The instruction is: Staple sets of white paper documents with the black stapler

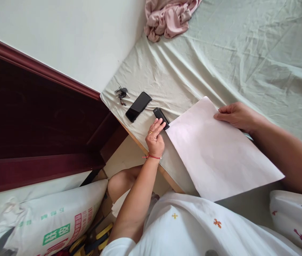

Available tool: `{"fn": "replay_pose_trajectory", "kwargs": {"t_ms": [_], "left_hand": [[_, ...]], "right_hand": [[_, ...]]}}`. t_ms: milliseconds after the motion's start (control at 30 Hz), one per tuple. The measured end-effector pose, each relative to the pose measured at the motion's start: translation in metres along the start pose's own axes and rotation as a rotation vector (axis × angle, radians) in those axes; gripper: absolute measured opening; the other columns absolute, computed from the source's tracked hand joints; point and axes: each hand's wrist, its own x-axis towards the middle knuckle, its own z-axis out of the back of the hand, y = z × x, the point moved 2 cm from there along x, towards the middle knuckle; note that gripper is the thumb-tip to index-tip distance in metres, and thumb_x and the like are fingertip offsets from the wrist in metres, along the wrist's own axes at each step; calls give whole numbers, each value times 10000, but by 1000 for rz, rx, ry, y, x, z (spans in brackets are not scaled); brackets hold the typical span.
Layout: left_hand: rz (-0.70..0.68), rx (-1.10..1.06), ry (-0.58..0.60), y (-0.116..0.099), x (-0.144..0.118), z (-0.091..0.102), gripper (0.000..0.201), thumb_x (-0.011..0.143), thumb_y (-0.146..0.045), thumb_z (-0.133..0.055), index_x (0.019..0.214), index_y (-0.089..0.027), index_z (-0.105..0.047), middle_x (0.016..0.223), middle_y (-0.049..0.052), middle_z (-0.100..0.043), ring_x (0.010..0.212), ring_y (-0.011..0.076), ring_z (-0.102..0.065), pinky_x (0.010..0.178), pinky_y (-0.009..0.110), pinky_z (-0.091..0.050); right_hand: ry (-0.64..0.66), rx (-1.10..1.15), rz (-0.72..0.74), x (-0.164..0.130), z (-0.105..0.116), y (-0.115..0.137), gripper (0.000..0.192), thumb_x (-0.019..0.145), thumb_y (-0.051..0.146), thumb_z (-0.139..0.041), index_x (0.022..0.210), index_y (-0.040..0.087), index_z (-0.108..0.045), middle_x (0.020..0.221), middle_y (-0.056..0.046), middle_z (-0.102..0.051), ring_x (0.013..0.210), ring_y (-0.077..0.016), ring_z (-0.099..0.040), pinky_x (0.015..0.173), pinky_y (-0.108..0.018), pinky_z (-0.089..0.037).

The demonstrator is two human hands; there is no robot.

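Left hand at centre frame, fingers curled down onto a small black device, pinching its near end right where it meets the corner of the big sheet of paper. Right hand over at centre right, fingers together and laid flat, pressing the sheet's far edge to the bed.

Watch that lower corner: the paper juts past the mattress edge toward the lap at the bottom of the frame, unsupported. My read is that if the right hand lifts, the sheet could pivot or slide off, and a hard pinch at the left corner could crease it.

The black device sits close to the bed's left edge, so a nudge could tip it over toward the floor gap. A phone and keys lie just beyond, upper left of it, crowding that corner. Plenty of open sheet to the upper right; pink cloth is well clear at the top.
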Motion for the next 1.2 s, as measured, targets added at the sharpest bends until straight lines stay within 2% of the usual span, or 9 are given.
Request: {"fn": "replay_pose_trajectory", "kwargs": {"t_ms": [100,233,400,633,800,933,1067,1200], "left_hand": [[30,-3,-2,0,1,0,580,879,6,-414,1216,-271,-796,1365,25,-751,1422,191,-608,1251,483,-469],[-11,-1,2,-1,3,2,601,881,25,-386,1195,-271,-804,1342,21,-762,1404,172,-623,1242,467,-485],[-1,32,74,0,5,6,586,897,12,-387,1201,-272,-800,1347,17,-759,1415,174,-613,1256,490,-468],[81,-119,121,10,1,8,651,821,24,-454,1286,-309,-765,1451,7,-697,1491,193,-534,1293,508,-406],[102,-115,145,13,-1,9,525,894,-72,-532,1305,-316,-750,1479,23,-679,1524,226,-495,1308,535,-371],[82,-94,137,11,-2,10,425,968,-209,-600,1370,-302,-702,1525,57,-641,1551,253,-457,1302,540,-372],[66,-69,153,8,-1,9,384,1009,-299,-596,1382,-296,-688,1531,72,-634,1551,265,-458,1303,553,-361],[23,-54,155,6,0,8,379,1035,-320,-557,1395,-290,-674,1528,74,-637,1539,256,-476,1297,531,-377]], "right_hand": [[12,8,3,3,1,-3,228,906,337,-686,762,168,-640,638,3,-520,509,-92,-425,439,-247,-285],[4,14,8,4,0,-4,212,916,330,-678,787,162,-667,651,-10,-558,516,-95,-442,442,-244,-291],[0,29,-15,6,-2,-4,203,922,334,-683,818,160,-700,682,-33,-621,515,-106,-470,452,-250,-325],[7,48,19,5,-2,-4,223,942,314,-666,781,160,-668,701,-27,-615,543,-103,-498,477,-239,-370],[-5,34,24,8,0,-8,200,938,331,-655,838,161,-683,735,-55,-667,559,-130,-548,478,-246,-367],[5,17,45,9,1,-8,203,941,328,-647,822,164,-662,722,-49,-654,559,-125,-539,483,-243,-359],[-25,-55,57,7,0,-5,249,959,320,-629,761,169,-619,664,-17,-599,548,-101,-488,508,-241,-358],[-27,-73,49,7,1,-4,250,974,322,-614,779,166,-620,672,-16,-592,556,-102,-480,516,-248,-359]]}}
